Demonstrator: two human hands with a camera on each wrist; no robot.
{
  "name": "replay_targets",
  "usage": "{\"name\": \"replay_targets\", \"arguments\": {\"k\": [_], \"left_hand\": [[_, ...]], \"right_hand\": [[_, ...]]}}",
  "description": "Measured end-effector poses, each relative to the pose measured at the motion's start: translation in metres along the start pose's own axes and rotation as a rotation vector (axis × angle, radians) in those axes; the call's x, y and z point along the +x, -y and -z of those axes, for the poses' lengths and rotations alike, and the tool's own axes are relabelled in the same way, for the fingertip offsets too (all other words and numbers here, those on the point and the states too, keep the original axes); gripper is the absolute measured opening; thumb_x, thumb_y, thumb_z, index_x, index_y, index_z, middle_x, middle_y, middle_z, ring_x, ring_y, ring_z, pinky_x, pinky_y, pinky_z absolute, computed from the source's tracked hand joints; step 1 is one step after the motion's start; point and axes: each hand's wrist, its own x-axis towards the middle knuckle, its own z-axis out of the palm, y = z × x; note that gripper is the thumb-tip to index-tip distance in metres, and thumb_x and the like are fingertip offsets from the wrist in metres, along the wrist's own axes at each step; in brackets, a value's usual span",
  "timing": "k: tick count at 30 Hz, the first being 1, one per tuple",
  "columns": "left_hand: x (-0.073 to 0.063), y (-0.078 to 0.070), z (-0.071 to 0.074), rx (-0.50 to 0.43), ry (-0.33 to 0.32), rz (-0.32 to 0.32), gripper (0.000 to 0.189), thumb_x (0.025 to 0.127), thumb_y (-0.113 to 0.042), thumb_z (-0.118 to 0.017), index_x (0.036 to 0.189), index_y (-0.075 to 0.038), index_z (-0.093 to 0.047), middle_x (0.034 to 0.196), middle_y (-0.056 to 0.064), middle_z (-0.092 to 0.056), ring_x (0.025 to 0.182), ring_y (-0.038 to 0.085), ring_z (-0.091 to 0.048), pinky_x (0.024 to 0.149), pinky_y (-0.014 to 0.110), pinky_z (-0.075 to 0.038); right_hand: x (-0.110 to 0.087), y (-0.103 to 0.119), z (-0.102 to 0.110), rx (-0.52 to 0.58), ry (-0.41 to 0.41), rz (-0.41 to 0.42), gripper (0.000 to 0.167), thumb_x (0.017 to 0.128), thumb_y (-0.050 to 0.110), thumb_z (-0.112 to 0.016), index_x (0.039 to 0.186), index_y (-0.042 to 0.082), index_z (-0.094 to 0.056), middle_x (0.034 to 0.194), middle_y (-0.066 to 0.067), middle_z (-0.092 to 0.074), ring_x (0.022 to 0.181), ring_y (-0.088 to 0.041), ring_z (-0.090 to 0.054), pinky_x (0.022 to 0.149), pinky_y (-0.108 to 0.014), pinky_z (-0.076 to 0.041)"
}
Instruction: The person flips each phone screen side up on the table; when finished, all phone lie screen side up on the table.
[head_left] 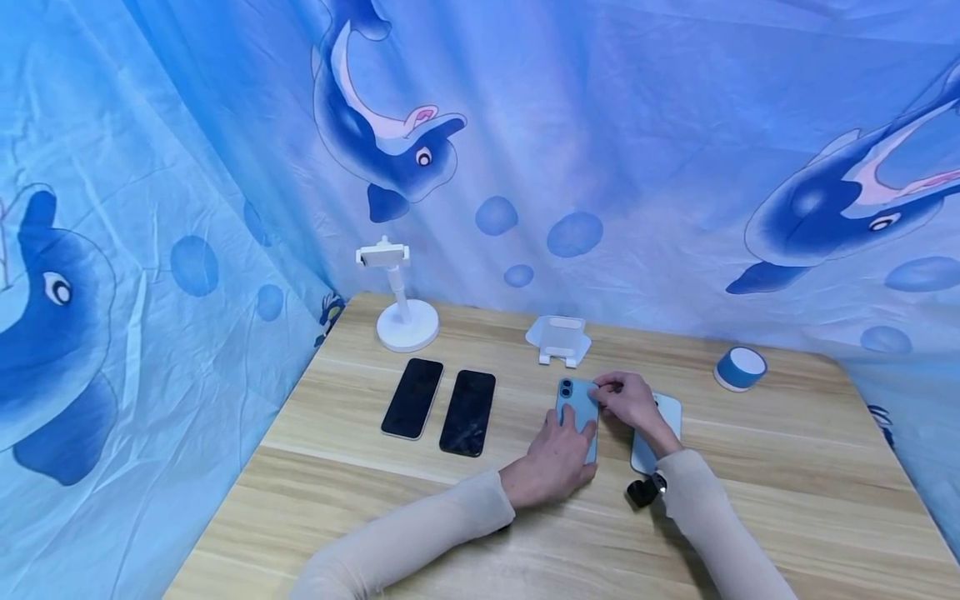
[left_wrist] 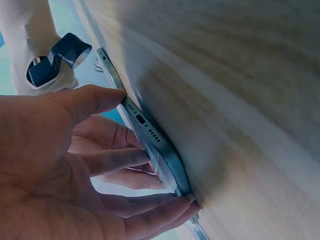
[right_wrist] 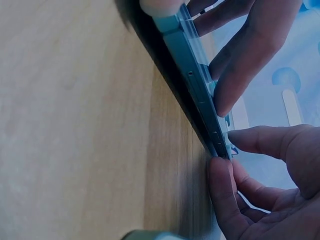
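A light-blue phone [head_left: 581, 395] lies back up on the table, its camera lenses at the far left corner. My left hand [head_left: 558, 460] spans it, thumb and fingers gripping the edges. In the left wrist view the phone's bottom edge [left_wrist: 141, 120] with its charging port shows between thumb and fingers. My right hand [head_left: 628, 398] pinches the far right corner; in the right wrist view its thumb and finger meet there. Something clear, perhaps a case [right_wrist: 196, 46], lies along the phone's back edge. Beneath the right wrist is a second pale phone [head_left: 670, 409], partly hidden.
Two dark-screened phones, one [head_left: 413, 398] beside the other [head_left: 468, 413], lie to the left. Behind stand a white phone stand [head_left: 407, 326] on a round base and a low white holder [head_left: 562, 337]. A blue-and-white round object [head_left: 741, 368] sits at right.
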Motion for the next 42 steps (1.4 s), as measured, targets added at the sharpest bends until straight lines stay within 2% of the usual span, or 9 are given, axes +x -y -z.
{"name": "replay_targets", "arguments": {"k": [4,9,14,22,29,35,42], "left_hand": [[-0.001,0.002,-0.001,-0.008,0.0,-0.005,0.061,0.099,-0.053,-0.063,0.147,-0.016,-0.056,0.131,0.019,-0.059,0.11,0.027,-0.059,0.095,0.034,-0.052],[-0.002,0.002,-0.001,-0.024,-0.007,-0.01,0.062,0.099,-0.052,-0.063,0.149,-0.016,-0.054,0.132,0.02,-0.059,0.112,0.028,-0.059,0.097,0.034,-0.052],[-0.002,0.003,0.002,-0.075,-0.006,-0.002,0.063,0.098,-0.049,-0.065,0.15,-0.016,-0.053,0.134,0.021,-0.057,0.111,0.03,-0.059,0.094,0.033,-0.054],[-0.002,0.005,0.003,-0.154,0.026,0.011,0.065,0.099,-0.047,-0.064,0.153,-0.016,-0.048,0.139,0.022,-0.054,0.115,0.032,-0.059,0.094,0.034,-0.056],[-0.005,0.007,0.003,-0.209,0.012,0.012,0.065,0.098,-0.045,-0.065,0.153,-0.016,-0.046,0.138,0.021,-0.053,0.11,0.031,-0.058,0.087,0.031,-0.056],[-0.006,0.01,0.005,-0.276,0.019,0.02,0.064,0.098,-0.045,-0.067,0.153,-0.018,-0.046,0.137,0.019,-0.053,0.105,0.029,-0.058,0.08,0.03,-0.056],[-0.007,0.012,0.006,-0.338,0.044,0.047,0.065,0.098,-0.046,-0.067,0.156,-0.022,-0.046,0.143,0.017,-0.051,0.109,0.029,-0.059,0.083,0.032,-0.057]], "right_hand": [[-0.002,0.0,-0.001,0.012,-0.003,0.002,0.036,0.101,0.018,-0.066,0.128,-0.005,-0.065,0.106,-0.014,-0.066,0.078,-0.014,-0.065,0.069,-0.025,-0.058],[-0.002,-0.002,-0.001,0.034,-0.005,-0.008,0.036,0.101,0.018,-0.066,0.13,-0.003,-0.063,0.108,-0.013,-0.066,0.081,-0.014,-0.064,0.07,-0.025,-0.058],[-0.002,-0.004,-0.001,0.067,-0.008,-0.012,0.037,0.102,0.018,-0.065,0.132,-0.003,-0.061,0.11,-0.013,-0.065,0.084,-0.013,-0.064,0.07,-0.026,-0.059],[-0.007,-0.005,0.0,0.125,0.055,0.005,0.044,0.105,0.019,-0.062,0.142,-0.002,-0.052,0.108,-0.015,-0.068,0.079,-0.014,-0.066,0.071,-0.029,-0.062],[-0.01,-0.007,0.003,0.212,0.125,0.014,0.049,0.106,0.014,-0.057,0.15,-0.002,-0.043,0.099,-0.007,-0.066,0.075,-0.011,-0.066,0.07,-0.028,-0.062],[-0.012,-0.011,0.006,0.298,0.152,0.008,0.051,0.104,0.011,-0.053,0.152,-0.002,-0.041,0.1,-0.004,-0.066,0.075,-0.009,-0.068,0.071,-0.027,-0.062],[-0.014,-0.012,0.007,0.328,0.168,0.027,0.052,0.104,0.008,-0.049,0.154,-0.001,-0.04,0.1,-0.004,-0.066,0.077,-0.01,-0.069,0.072,-0.027,-0.062]]}}
